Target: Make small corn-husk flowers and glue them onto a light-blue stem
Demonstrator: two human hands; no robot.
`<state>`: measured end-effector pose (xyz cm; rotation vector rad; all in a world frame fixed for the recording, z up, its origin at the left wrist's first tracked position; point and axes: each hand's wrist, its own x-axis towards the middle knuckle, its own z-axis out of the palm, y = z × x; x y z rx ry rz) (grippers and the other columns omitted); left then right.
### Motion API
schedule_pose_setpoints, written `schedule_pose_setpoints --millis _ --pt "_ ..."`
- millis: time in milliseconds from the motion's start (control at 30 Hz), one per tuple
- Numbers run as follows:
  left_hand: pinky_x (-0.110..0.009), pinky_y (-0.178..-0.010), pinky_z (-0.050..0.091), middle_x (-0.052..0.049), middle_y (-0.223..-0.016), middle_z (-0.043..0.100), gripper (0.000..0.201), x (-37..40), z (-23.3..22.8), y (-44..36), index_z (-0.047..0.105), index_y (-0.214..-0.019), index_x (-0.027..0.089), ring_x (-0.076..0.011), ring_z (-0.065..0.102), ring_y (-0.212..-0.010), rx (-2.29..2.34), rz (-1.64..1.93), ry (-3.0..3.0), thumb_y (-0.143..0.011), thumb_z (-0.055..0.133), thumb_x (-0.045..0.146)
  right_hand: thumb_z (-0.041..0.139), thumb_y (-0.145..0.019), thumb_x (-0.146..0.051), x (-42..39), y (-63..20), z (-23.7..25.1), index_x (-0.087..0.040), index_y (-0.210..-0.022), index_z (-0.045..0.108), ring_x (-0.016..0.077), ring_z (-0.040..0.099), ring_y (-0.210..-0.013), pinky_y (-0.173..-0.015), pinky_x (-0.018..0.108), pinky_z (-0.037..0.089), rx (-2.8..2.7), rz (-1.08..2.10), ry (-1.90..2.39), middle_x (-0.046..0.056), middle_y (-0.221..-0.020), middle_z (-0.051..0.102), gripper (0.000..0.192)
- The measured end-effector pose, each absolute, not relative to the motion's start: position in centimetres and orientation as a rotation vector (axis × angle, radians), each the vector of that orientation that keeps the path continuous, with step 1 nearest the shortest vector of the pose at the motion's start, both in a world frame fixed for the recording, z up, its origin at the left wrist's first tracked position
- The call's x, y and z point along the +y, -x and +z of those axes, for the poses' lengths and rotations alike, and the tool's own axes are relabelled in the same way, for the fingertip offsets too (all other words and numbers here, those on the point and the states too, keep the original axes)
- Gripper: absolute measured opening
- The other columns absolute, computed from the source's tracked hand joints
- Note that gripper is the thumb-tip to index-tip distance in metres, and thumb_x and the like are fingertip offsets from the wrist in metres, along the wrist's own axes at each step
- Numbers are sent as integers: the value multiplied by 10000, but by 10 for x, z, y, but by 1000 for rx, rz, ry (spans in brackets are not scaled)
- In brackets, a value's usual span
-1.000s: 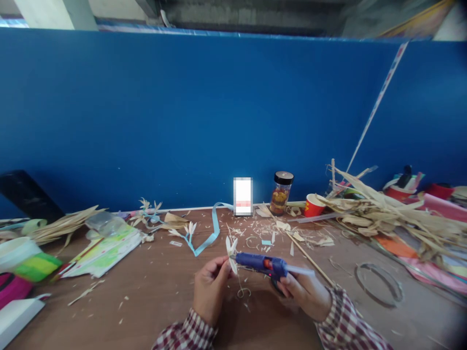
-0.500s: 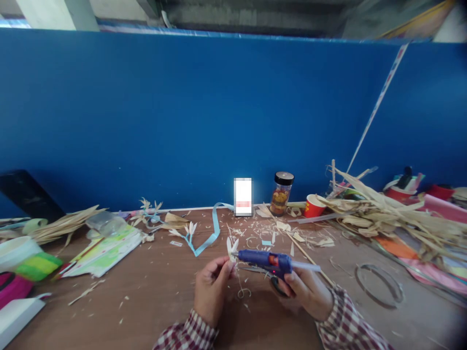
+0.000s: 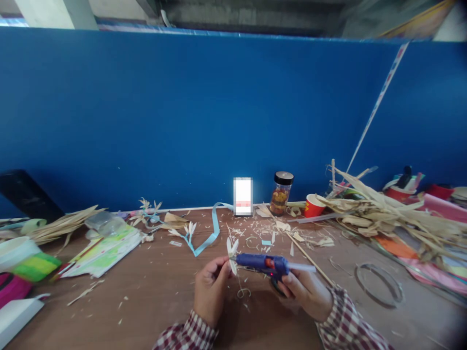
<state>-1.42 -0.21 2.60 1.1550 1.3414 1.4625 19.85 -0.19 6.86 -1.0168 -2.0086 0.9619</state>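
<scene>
Head view, looking down at a brown table [image 3: 153,287] set against a blue wall [image 3: 182,121]. The right hand [image 3: 304,294] is wrapped around the grip of a blue glue gun [image 3: 260,263], which lies level, its nozzle pointing left and a pale glue stick jutting out of its back end. The left hand [image 3: 209,291] is closed, pinching a small straw flower [image 3: 231,253] between thumb and fingertips just above the table in the near middle. The nozzle sits right at the flower's pale petals; whether it actually touches them is hard to tell at this size. Both wrists show checked red and white sleeves.

Behind the hands, straw scraps [image 3: 262,231] are strewn over the table, and a light blue ribbon [image 3: 211,233] curls toward the wall. By the wall stand a jar [image 3: 281,192] with a black lid and, just to its right, a red paper cup [image 3: 313,205]. A heap of dry husks [image 3: 386,214] spreads over the right side, with a wire ring [image 3: 379,284] lying flat nearer the table's edge. On the left lie a colourful paper packet [image 3: 105,250] and more straw strips [image 3: 62,226].
</scene>
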Motion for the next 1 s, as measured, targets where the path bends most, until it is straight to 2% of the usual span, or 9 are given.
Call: schedule_pose_setpoints --millis 333,600,700,833,1000 --pt "-248 -605 455 -38 -650 636 239 0 20 14 663 -804 130 -147 558 -612 1312 1477 -1186 -711 571 330 266 -834 -530 1 -204 50 -181 -524 431 104 387 -452 -459 240 281 -1942 977 1023 -9 -484 438 495" --pt "-229 -590 443 -22 -656 650 226 -2 24 17 664 -823 148 -144 559 -612 1419 1476 -1268 -713 572 323 264 -845 -527 5 -209 48 -163 -628 479 78 350 -414 -427 218 261 -1919 1100 992 -36 -464 419 475" --pt "-241 -623 456 -41 -733 676 228 -1 24 16 668 -829 153 -162 584 -674 1406 1474 -1247 -707 577 323 264 -846 -520 5 -208 50 -166 -595 464 80 355 -418 -429 222 257 -1977 1116 1006 -31 -465 416 477" --pt "-232 -586 458 -27 -642 657 222 -2 22 14 669 -814 152 -150 578 -612 1386 1467 -1249 -705 576 321 250 -846 -520 5 -206 49 -168 -527 435 88 380 -442 -451 228 270 -2012 1059 1040 -13 -472 422 510" --pt "-226 -588 460 -24 -634 658 218 -2 20 15 670 -816 153 -147 582 -603 1397 1478 -1257 -695 584 312 221 -840 -540 3 -204 54 -169 -514 423 90 377 -438 -452 229 269 -2025 1017 1055 -11 -464 417 534"
